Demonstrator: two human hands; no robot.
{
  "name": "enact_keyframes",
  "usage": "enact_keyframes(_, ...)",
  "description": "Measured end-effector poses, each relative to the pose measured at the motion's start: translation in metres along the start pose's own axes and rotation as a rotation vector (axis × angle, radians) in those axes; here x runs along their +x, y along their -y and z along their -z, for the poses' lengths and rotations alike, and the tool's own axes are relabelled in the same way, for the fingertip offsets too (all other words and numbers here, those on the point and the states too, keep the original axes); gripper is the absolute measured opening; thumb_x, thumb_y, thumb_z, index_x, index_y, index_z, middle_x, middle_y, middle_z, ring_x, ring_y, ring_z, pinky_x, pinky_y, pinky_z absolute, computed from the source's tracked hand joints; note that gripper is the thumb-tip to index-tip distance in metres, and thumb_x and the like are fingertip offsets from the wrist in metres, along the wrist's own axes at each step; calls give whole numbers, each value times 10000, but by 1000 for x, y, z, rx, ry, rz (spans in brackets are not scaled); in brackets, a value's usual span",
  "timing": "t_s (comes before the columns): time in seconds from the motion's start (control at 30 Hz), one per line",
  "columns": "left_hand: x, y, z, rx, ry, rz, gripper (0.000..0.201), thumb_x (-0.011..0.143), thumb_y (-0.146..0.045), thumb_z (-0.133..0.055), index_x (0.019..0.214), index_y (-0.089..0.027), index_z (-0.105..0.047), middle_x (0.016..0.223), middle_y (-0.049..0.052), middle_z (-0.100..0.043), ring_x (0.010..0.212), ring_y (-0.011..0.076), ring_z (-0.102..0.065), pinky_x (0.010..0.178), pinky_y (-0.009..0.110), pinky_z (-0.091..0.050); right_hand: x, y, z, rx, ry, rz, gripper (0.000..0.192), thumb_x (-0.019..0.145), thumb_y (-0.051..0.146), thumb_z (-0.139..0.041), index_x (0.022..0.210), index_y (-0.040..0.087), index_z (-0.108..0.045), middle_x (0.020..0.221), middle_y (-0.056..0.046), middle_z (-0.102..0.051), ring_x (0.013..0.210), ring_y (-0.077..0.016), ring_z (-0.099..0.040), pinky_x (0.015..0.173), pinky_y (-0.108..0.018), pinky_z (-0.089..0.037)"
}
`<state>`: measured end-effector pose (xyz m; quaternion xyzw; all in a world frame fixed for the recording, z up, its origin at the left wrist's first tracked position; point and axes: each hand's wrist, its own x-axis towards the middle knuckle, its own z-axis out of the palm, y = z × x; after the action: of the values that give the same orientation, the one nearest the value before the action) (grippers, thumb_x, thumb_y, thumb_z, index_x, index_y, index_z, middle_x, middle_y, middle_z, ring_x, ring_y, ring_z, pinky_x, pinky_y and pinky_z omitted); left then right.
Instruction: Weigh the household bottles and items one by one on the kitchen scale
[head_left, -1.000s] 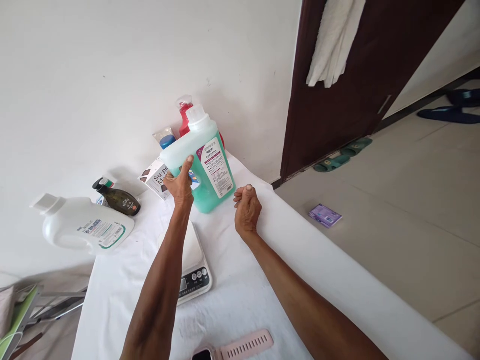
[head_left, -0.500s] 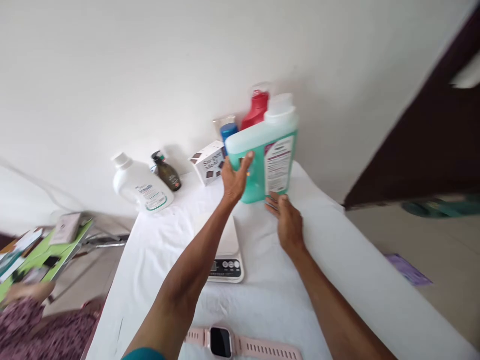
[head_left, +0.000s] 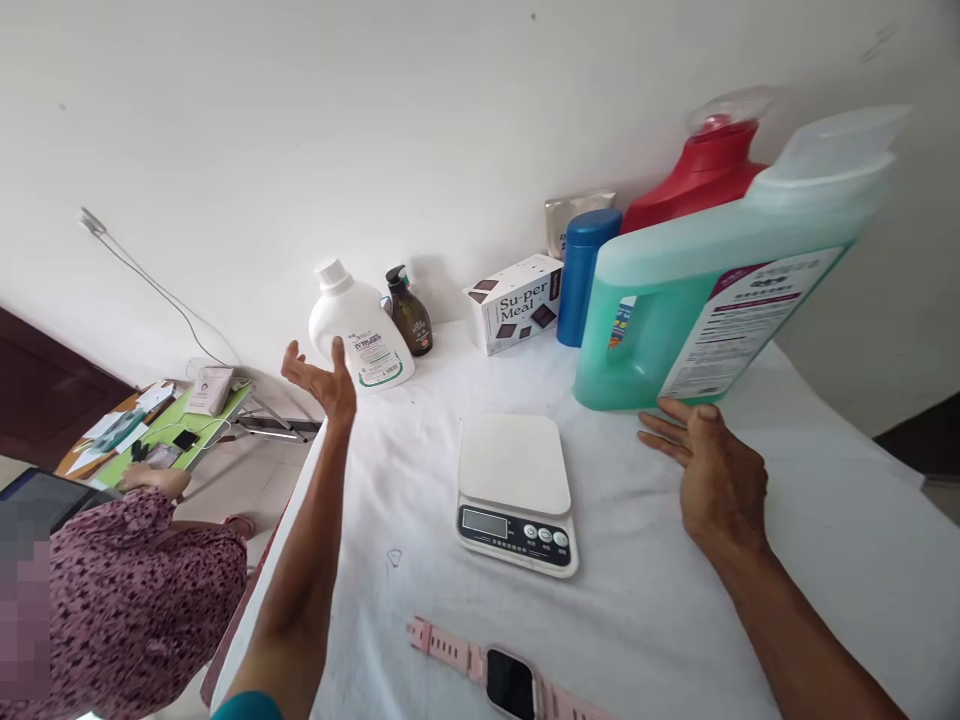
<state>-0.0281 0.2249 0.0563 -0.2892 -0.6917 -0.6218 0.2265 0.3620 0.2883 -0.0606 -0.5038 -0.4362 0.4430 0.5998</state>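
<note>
My left hand, fingers spread and thumb up, is in front of a white detergent bottle; I cannot tell whether they touch. Beside that bottle stands a dark pump bottle. My right hand is at the lower front edge of a large jug of green liquid, its fingers stretched out and not wrapped round it. The jug has a white label and a pale cap. Between my hands lies a white kitchen scale, its platform bare. A pink-strapped smartwatch lies nearest me.
Along the wall stand a "Su-per Meal" box, a blue canister, a foil pouch and a red bottle partly behind the jug. At left, a person in a patterned top sits near a low green table.
My left hand has left the green jug and moved left to the white bottle. My right hand stays by the jug's base. The view has turned left and come closer.
</note>
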Motion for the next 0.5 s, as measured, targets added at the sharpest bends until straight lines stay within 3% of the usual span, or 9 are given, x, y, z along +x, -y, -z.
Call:
enact_keyframes(0.07,29,23,-3,-24,132,101,685,877,-626,-757,1332,-169,-526,1392,185,-535,1266,281,-554,1095,429,-455,0,0,0,-14,-1,5,776,916,848,-527,1187,152,-737,1343,-183,-729,1178,-399,-740,1041,-668,-593)
enact_keyframes(0.13,48,39,-8,-80,289,167,613,888,-736,-671,1131,-177,-603,1173,116,-626,1085,247,-606,964,388,-506,-1,1,0,-27,1,6,762,929,837,-521,1189,154,-739,1350,-181,-727,1181,-394,-739,1035,-660,-600)
enact_keyframes(0.2,57,51,-13,-134,373,193,635,871,-824,-602,889,-190,-604,944,56,-624,898,207,-595,832,343,-509,-1,2,0,-36,1,3,757,940,831,-510,1194,156,-740,1348,-179,-728,1176,-386,-742,1029,-646,-608)
enact_keyframes(0.33,54,57,-19,-280,406,222,653,776,-822,-690,622,-218,-494,638,-8,-502,641,144,-490,665,295,-450,0,0,1,-52,10,12,763,952,829,-489,1209,154,-736,1358,-183,-721,1166,-373,-745,1003,-615,-626)
enact_keyframes(0.5,26,37,-8,-361,283,318,569,625,-677,-854,615,-225,-508,496,-78,-385,475,93,-349,499,273,-325,3,-5,2,-32,0,17,746,954,822,-493,1178,151,-728,1331,-186,-725,1130,-339,-754,928,-514,-666)
